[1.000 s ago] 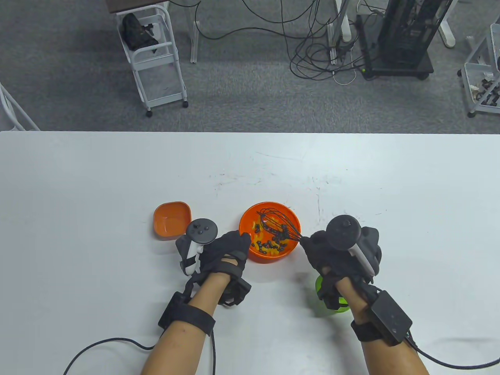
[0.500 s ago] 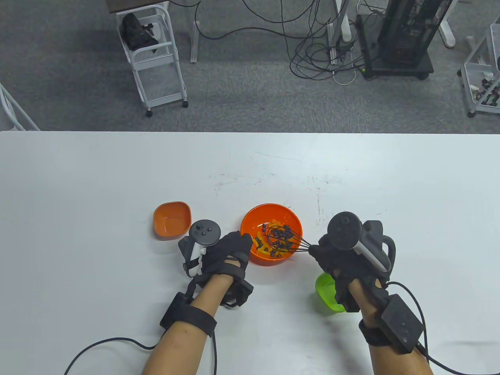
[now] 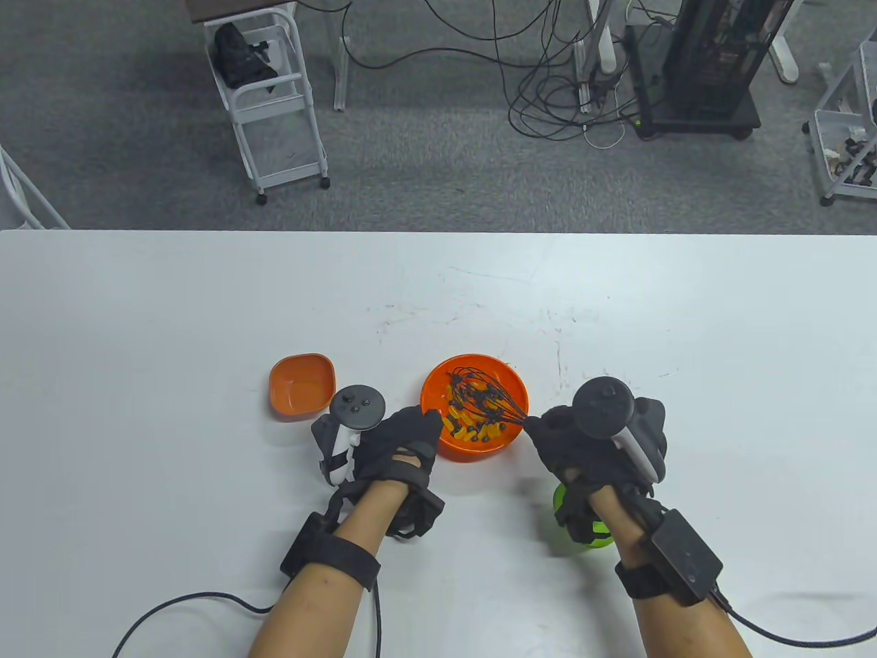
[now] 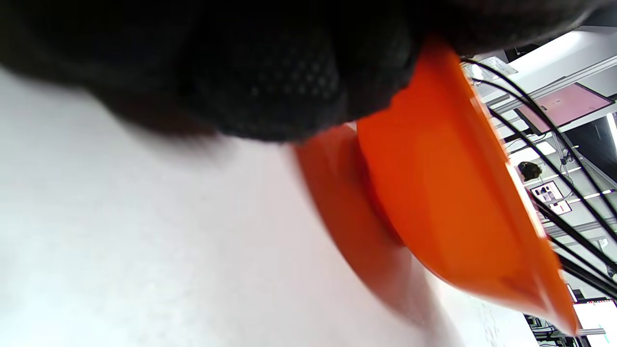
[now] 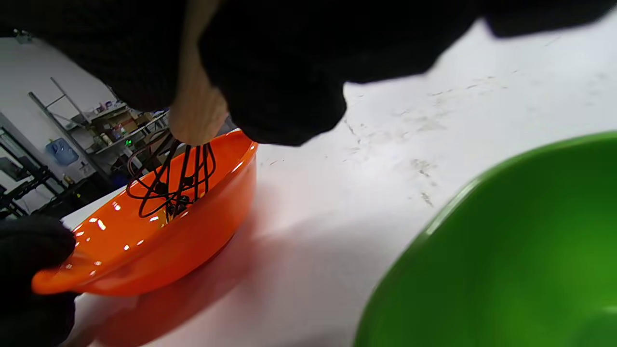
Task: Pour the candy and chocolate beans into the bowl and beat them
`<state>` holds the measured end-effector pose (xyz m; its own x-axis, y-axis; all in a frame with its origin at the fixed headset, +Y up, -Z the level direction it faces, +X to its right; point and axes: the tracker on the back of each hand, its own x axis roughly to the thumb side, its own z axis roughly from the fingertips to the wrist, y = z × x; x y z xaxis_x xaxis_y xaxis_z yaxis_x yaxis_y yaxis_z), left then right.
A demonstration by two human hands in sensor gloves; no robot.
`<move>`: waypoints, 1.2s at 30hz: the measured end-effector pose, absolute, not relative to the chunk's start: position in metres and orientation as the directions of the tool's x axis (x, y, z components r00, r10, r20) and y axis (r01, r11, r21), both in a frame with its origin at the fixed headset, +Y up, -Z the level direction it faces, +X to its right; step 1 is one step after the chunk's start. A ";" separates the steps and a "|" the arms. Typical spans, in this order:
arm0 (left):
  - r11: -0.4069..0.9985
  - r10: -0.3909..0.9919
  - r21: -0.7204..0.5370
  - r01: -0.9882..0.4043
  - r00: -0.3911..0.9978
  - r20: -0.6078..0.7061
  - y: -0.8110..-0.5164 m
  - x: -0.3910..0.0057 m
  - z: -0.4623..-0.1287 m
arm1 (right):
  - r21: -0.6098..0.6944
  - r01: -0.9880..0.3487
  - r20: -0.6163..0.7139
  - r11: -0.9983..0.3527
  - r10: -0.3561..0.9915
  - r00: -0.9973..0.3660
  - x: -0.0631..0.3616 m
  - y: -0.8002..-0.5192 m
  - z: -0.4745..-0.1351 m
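Observation:
A round orange bowl (image 3: 510, 384) stands mid-table and holds dark chocolate beans and yellow candies (image 3: 468, 430). My left hand (image 3: 404, 442) grips the bowl's left rim (image 4: 487, 144), as the left wrist view shows close up. My right hand (image 3: 572, 442) holds the wooden handle (image 5: 195, 103) of a black wire whisk (image 3: 483, 394), whose wires sit inside the bowl among the sweets. In the right wrist view the whisk wires (image 5: 168, 185) dip into the orange bowl (image 5: 159, 241).
An orange square dish (image 3: 301, 384) sits left of the bowl. A green dish (image 3: 582, 531) lies under my right wrist, large in the right wrist view (image 5: 506, 250). Cables trail from both forearms toward the table's near edge.
The whisk swept from the bowl's upper part to its lower right and back to the upper middle. My right hand swung right and returned. The sweets shifted; my left hand stayed on the rim.

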<state>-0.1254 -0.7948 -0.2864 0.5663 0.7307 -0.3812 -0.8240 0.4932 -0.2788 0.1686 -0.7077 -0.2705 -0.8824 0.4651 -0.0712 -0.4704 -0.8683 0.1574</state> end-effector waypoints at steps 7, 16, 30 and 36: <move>0.482 0.736 -0.266 -0.835 0.550 -0.394 -0.795 -0.127 -0.286 | 0.250 -0.365 0.048 -0.897 0.388 -0.920 0.164 -0.688 -0.262; 0.528 0.716 -0.272 -0.804 0.594 -0.366 -0.792 -0.121 -0.284 | 0.093 -0.222 -0.039 -0.971 0.220 -0.975 0.179 -0.671 -0.259; 0.475 0.735 -0.272 -0.837 0.548 -0.400 -0.796 -0.128 -0.287 | 0.216 -0.445 -0.035 -0.869 0.449 -0.893 0.165 -0.709 -0.270; 0.469 0.739 -0.259 -0.845 0.535 -0.409 -0.796 -0.129 -0.287 | 0.276 -0.384 0.022 -0.881 0.405 -0.914 0.167 -0.688 -0.263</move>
<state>-0.1289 -0.7959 -0.2866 0.5353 0.7388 -0.4094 -0.8446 0.4685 -0.2590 0.1667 -0.6885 -0.2633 -0.9140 0.4051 0.0224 -0.3838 -0.8811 0.2763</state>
